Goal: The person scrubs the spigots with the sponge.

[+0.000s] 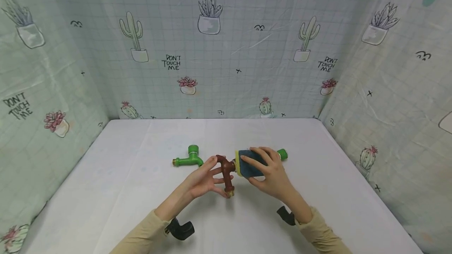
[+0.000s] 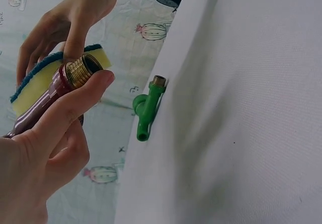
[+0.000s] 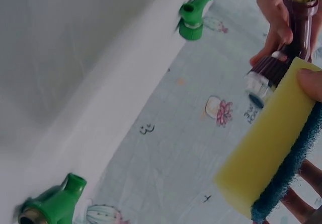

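My left hand (image 1: pixel 205 179) grips a brown tap (image 1: pixel 227 173) above the table, its brass-threaded end pointing toward me. In the left wrist view the thumb lies along the tap (image 2: pixel 43 105) just below the brass thread. The right hand (image 1: pixel 270 171) holds a sponge (image 1: pixel 250 164) with a dark blue scouring face and a yellow side. Thumb and fingers clasp the sponge across its two faces. In the right wrist view the yellow face (image 3: pixel 266 143) is close beside the tap's knob end.
On the white table (image 1: pixel 141 199) a green tap (image 1: pixel 188 160) lies behind my left hand, and another green tap (image 1: pixel 282 154) is partly hidden behind the right. Black taps lie nearer, one (image 1: pixel 181 229) by the left sleeve, one (image 1: pixel 285 215) by the right. Patterned cloth (image 1: pixel 226 50) surrounds the table.
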Motion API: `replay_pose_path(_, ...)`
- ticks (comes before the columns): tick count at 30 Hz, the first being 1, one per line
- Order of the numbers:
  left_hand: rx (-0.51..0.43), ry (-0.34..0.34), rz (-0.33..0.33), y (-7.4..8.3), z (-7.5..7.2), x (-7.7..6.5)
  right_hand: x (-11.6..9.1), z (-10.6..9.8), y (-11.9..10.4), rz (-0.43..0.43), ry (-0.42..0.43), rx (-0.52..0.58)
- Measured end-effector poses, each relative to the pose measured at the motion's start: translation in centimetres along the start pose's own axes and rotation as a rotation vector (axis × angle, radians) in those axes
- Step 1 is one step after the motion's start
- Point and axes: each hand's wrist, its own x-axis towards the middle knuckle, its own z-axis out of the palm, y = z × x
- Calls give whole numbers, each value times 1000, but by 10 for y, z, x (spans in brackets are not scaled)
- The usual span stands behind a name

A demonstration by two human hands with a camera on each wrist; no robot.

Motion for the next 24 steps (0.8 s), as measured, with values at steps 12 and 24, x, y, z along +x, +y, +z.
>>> replay_pose_path(12,44,42,9,-7,-5,7,4,6,-23,-102,-74,44)
replay_pose_path(24,-39,-4,2,-1,-1,2,1,-3,-14,-120,-43,-62)
